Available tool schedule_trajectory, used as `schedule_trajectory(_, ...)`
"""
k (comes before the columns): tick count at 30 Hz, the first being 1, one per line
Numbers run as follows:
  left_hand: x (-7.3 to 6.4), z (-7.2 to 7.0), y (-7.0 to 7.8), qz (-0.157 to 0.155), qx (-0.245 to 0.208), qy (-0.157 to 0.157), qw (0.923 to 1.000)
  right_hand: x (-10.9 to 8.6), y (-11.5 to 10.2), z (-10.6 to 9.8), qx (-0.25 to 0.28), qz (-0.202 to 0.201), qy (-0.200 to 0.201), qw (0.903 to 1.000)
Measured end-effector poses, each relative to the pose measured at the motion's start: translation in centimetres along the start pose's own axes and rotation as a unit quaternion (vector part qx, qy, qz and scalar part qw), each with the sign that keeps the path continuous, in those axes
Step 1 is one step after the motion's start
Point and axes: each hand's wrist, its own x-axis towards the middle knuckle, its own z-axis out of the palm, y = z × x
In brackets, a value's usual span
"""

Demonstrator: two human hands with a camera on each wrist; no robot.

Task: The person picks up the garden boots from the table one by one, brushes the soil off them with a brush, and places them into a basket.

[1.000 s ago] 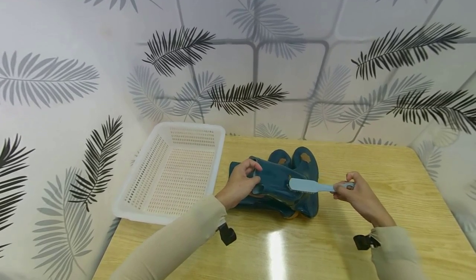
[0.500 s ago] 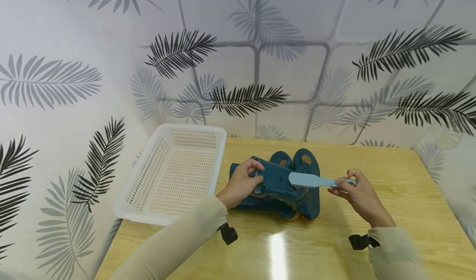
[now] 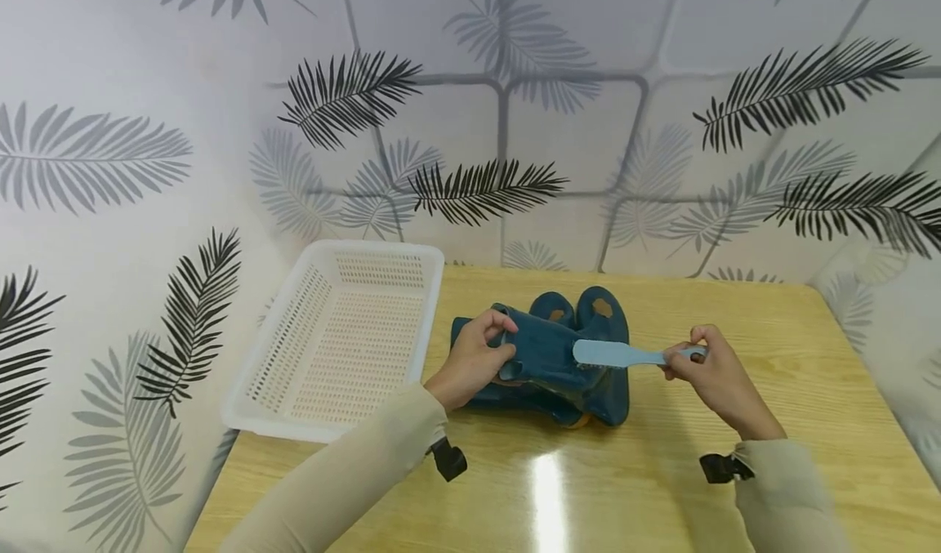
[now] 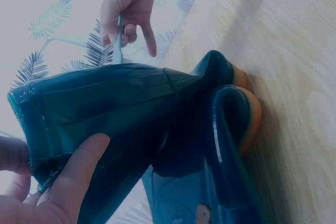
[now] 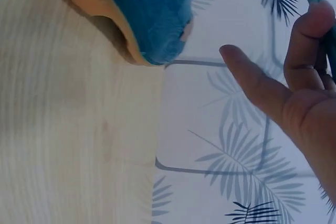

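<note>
A pair of dark teal rubber boots with tan soles lies on the table. The uppermost boot (image 3: 544,347) has its shaft opening toward the left, and the other boot (image 3: 518,402) lies partly hidden beneath it. My left hand (image 3: 474,361) grips the shaft's rim, thumb outside, as the left wrist view shows on the boot shaft (image 4: 105,98). My right hand (image 3: 720,381) holds a light blue brush (image 3: 601,353) by its handle. The brush head lies over the upper boot near its ankle, bristles facing down. In the right wrist view a boot toe (image 5: 152,30) shows beside the fingers.
A white perforated plastic basket (image 3: 360,357) stands to the left of the boots, with nothing in it. The wooden table (image 3: 772,332) meets a wall covering (image 3: 559,144) with leaf patterns at the back.
The brush has shifted slightly toward the back over the boot, together with my right hand. My left hand stays on the shaft's rim.
</note>
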Motion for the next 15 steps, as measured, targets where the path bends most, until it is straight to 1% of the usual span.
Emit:
schedule_trajectory(3, 0.1, -0.1, 0.3, -0.001, 0.003, -0.005, 1.0, 0.4, -0.4, -0.4, 0.03, -0.004, 0.009, 0.9995)
schedule_trajectory(6, 0.1, -0.1, 0.4, -0.002, 0.006, -0.007, 1.0, 0.7, -0.7, -0.2, 0.066, -0.006, 0.017, 0.9976)
schedule_trajectory(9, 0.1, -0.1, 0.5, -0.004, 0.003, -0.009, 0.9999, 1.0, -0.7, 0.5, 0.091, -0.002, 0.003, 0.9958)
schedule_trajectory(12, 0.1, -0.1, 0.5, 0.001, 0.015, -0.009, 0.9999, 1.1, -0.6, 1.0, 0.081, 0.011, -0.023, 0.9964)
schedule_trajectory(15, 0.0, -0.1, 0.5, 0.005, 0.037, -0.01, 0.9992, 0.8, -0.2, 1.0, 0.043, 0.02, -0.027, 0.9985)
